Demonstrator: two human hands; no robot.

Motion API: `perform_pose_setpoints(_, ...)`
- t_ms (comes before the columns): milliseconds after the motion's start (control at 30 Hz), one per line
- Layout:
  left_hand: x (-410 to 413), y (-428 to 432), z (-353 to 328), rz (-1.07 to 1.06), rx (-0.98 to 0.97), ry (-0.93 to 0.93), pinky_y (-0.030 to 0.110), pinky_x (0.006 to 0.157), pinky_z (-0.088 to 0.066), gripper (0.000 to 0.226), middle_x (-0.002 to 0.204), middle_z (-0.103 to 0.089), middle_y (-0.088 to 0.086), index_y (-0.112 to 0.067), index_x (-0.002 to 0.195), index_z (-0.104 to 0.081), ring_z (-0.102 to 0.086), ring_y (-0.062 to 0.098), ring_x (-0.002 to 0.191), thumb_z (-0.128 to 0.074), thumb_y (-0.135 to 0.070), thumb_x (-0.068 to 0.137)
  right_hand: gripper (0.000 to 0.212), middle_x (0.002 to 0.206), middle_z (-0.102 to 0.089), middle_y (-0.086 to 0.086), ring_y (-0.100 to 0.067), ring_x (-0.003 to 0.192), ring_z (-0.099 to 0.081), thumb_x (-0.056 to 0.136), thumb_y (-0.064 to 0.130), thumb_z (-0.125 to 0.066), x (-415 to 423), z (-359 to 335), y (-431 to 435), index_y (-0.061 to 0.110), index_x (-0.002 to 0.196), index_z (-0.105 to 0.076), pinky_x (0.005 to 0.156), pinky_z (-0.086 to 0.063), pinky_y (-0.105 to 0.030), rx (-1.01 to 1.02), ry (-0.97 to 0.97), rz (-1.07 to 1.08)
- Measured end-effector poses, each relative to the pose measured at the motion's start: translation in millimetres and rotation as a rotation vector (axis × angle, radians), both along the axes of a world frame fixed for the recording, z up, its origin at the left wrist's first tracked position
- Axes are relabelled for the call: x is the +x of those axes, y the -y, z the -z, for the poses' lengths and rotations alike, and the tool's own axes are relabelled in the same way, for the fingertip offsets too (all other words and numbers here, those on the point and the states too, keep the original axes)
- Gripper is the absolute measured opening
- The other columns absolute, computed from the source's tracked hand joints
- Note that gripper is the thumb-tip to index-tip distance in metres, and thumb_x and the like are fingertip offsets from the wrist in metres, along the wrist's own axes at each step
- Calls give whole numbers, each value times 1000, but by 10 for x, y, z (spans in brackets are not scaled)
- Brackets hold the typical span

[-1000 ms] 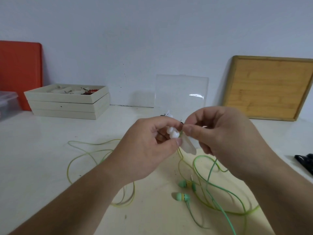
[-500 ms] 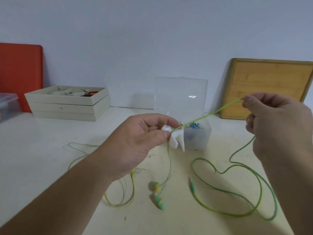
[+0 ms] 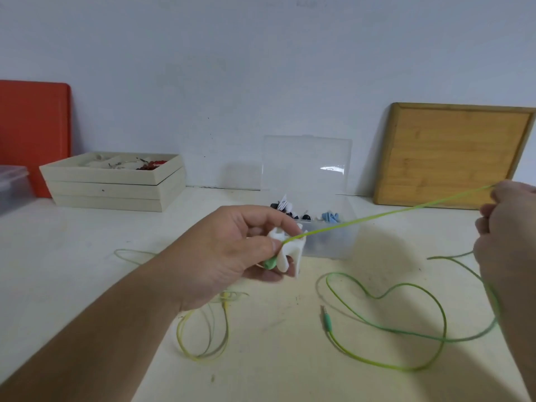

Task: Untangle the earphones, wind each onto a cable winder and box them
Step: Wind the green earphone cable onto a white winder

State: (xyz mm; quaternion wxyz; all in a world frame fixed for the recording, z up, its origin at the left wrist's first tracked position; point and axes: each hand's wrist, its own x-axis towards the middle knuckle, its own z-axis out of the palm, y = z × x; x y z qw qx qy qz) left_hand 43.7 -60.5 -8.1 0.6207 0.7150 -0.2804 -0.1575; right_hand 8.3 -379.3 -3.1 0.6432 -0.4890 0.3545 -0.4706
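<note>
Left hand (image 3: 232,250) first: gripping a white cable winder (image 3: 290,248) above the table (image 3: 87,271), with thumb and fingers curled round it. Also keeping a green earbud (image 3: 270,262) tucked between palm and winder, at about 7 o'clock of the winder. Right hand (image 3: 507,245) next, out at 3 o'clock of the left and well apart from it: pinching the green cable (image 3: 391,213) in curled fingers (partly cut off by the frame edge). Holding that cable taut and straight from winder to right hand, rising slightly toward 2 o'clock. Below the right hand, dropping to the table and lying in loose loops at 5 o'clock of the winder, ending in a green jack plug (image 3: 327,318) flat on the surface. At 6 o'clock of the left hand, partly hidden beneath the wrist, lying on the table: a yellow earphone cable (image 3: 203,358) in slack loops, apart from the green one. Just behind the winder at 1 o'clock, standing open with lid (image 3: 307,163) upright: a clear plastic box (image 3: 327,245), holding blue, black and white pieces too small to tell. Farther off against the wall: stacked cream trays (image 3: 116,184) at 10 o'clock, a red board (image 3: 34,126) behind them, a wooden board (image 3: 452,155) leaning at 2 o'clock
</note>
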Motion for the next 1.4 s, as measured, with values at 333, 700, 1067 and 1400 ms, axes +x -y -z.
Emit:
perform_pose_setpoints(333,-25,33,-8,-83,36,109,24,57,-52,35,75,-59,8,-20,87,-78,-60,19,56,-56,8,89,32,109,-67,1,-20,101,-63,85,10,-60,61,20,-319,20,115,-66,89,-50,-32,-633,-446,5)
perform_pose_setpoints(700,4,60,43,-87,51,207,29,60,-54,36,69,-64,6,-26,94,-77,-63,22,60,-57,3,92,35,57,-55,-8,-14,54,-54,86,51,-66,-111,-26,-1101,17,90,-75,68,-48,-44,-779,-380,-1287)
perform_pose_setpoints(1067,-12,107,63,-14,-33,246,30,65,-53,9,84,-64,8,-14,99,-59,-58,34,76,-60,-7,92,33,66,-42,-8,-19,58,-38,91,30,-64,-60,13,-1016,12,65,-56,70,-51,-33,-528,-171,-1257)
perform_pose_setpoints(1400,-53,158,61,50,-137,149,42,77,-58,14,95,-65,8,-10,96,-67,-61,30,75,-64,-5,83,35,59,-42,-12,-28,60,-35,89,41,-67,-21,55,-1005,16,64,-61,59,-31,-41,-693,-227,-1001)
